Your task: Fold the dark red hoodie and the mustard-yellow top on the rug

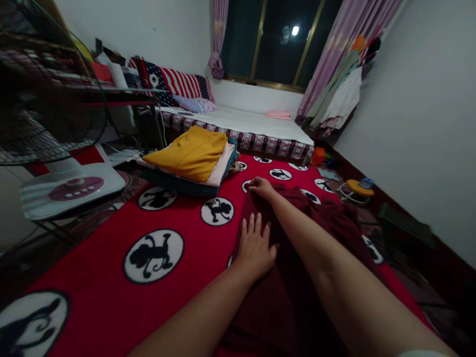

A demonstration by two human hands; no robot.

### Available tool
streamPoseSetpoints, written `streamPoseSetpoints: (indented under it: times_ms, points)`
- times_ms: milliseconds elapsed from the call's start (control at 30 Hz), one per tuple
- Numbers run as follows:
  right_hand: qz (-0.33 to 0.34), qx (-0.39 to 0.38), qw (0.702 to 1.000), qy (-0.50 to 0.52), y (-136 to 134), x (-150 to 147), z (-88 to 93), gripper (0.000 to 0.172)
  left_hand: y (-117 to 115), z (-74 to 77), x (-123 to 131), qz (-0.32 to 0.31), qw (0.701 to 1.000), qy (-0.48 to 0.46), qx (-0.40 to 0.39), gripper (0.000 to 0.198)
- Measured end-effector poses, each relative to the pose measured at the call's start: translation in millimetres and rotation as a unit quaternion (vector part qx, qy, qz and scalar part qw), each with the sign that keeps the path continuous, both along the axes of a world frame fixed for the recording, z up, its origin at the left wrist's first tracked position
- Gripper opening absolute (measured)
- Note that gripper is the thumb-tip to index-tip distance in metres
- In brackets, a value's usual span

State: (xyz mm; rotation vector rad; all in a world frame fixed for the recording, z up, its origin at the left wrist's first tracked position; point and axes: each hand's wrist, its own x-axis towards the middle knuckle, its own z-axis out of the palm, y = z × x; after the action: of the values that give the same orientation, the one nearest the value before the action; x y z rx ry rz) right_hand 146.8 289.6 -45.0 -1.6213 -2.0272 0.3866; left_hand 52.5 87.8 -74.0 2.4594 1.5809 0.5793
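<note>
- From my far-off seat, I see the dark maroon garment (288, 277) at the lower middle of the frame, on the red monkey-print blanket (197, 253).
- My left hand (256, 245) is flat and wide open, pressing on the cloth near the middle. It grips nothing. If it pushes sideways, I think the cloth could bunch up.
- My right hand (261, 187) is nearly closed, pinching the cloth's far corner just above. A loose pinch could let the corner slip.
- The right side of the garment looks lumpy, so creases could stay in.
- The folded clothes pile (193, 153), left of my right hand, could tip if bumped.
</note>
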Motion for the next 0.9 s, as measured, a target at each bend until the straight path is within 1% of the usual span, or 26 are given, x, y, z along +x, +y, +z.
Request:
streamPoseSetpoints:
  times_ms: [100,167,267,333,433,500,533,567,633,700,767,800,833,900]
  points:
    - [0.033,-0.016,0.999,-0.011,-18.1,22.2,16.4,0.024,0.1,-1.2,0.1,0.002,1.0,0.001,0.015,0.063]
    - [0.034,-0.014,0.999,-0.023,-44.0,43.5,23.6,0.026,0.4,-2.4,0.2,0.003,1.0,-0.001,0.017,0.062]
    - [0.018,0.004,0.998,-0.067,-99.1,82.3,27.4,0.025,0.5,-3.1,0.2,0.005,1.0,0.001,0.02,0.061]
    - [0.011,0.023,0.992,-0.12,-140.0,107.8,27.6,0.027,0.2,-2.8,0.2,0.005,1.0,0.003,0.022,0.061]
    - [-0.013,0.049,0.983,-0.175,-197.8,135.0,28.4,0.033,-0.5,-1.6,0.5,0.007,1.0,0.005,0.021,0.061]
    - [-0.029,0.057,0.982,-0.178,-232.4,142.0,30.3,0.036,-1.0,-1.2,0.8,0.009,1.0,0.007,0.022,0.059]
    - [-0.032,0.049,0.983,-0.173,-248.7,142.0,31.6,0.036,-1.2,-1.1,0.9,0.009,1.0,0.009,0.023,0.059]
    - [-0.033,0.029,0.985,-0.167,-264.3,140.2,33.0,0.036,-1.3,-1.2,1.0,0.008,1.0,0.011,0.025,0.058]
    - [-0.023,-0.035,0.986,-0.161,-292.8,133.2,35.7,0.04,-1.6,-1.6,1.1,0.005,0.999,0.015,0.032,0.057]
    - [-0.003,-0.086,0.981,-0.175,-316.0,125.9,37.0,0.052,-1.8,-2.1,0.9,0.002,0.999,0.02,0.04,0.056]
    - [0.01,-0.097,0.977,-0.188,-331.5,122.8,35.9,0.065,-1.9,-2.3,0.5,0.0,0.999,0.026,0.046,0.054]
    - [0.01,-0.094,0.978,-0.184,-336.0,123.7,34.2,0.065,-2.0,-2.4,0.3,-0.002,0.998,0.028,0.048,0.054]
    - [0.004,-0.091,0.981,-0.174,-338.4,126.3,31.9,0.06,-2.0,-2.5,0.1,-0.003,0.998,0.029,0.05,0.054]
    - [-0.01,-0.095,0.986,-0.137,-338.0,136.1,26.1,0.038,-1.7,-3.0,-0.2,-0.004,0.998,0.029,0.055,0.052]
